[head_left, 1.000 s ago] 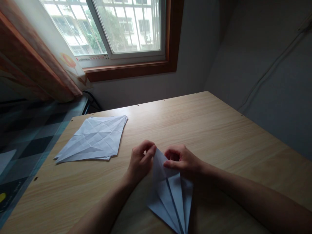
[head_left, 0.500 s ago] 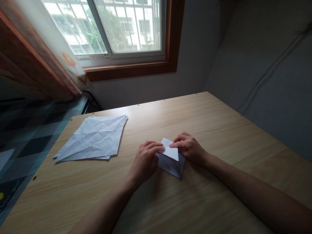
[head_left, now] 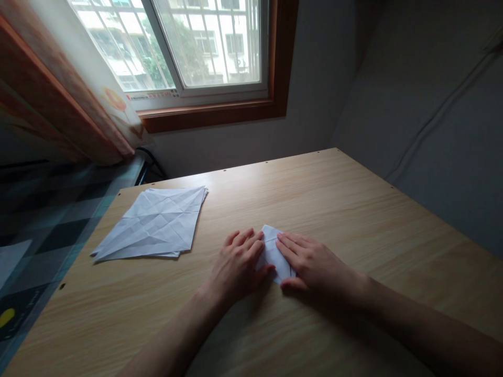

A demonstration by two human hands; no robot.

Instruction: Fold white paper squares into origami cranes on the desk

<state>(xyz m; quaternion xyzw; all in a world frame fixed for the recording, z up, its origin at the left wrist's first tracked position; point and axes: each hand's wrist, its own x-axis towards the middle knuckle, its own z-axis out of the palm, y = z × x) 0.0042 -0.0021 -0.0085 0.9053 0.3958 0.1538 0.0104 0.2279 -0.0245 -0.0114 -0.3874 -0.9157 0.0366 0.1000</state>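
Note:
A small piece of folded white paper [head_left: 272, 253] lies on the wooden table between my hands. On its left side rests my left hand [head_left: 240, 262], palm down with fingers spread and the thumb on the paper's lower part. Opposite it, my right hand [head_left: 308, 259] lies flat over the right side, its fingers stretched across the paper and its thumb by the lower corner. Both hands press on the paper without gripping it. Part of the paper is hidden under the fingers.
A stack of creased white paper sheets [head_left: 157, 222] lies at the table's left. The wooden table [head_left: 314, 193] reaches back toward a wall and a barred window [head_left: 212, 47]. A checkered surface [head_left: 70, 230] adjoins on the left, below an orange curtain [head_left: 51, 94].
The raised flap now lies flat, pressed down toward me. My right hand has spread over the paper's right side, and my left hand has flattened out with its thumb on the paper.

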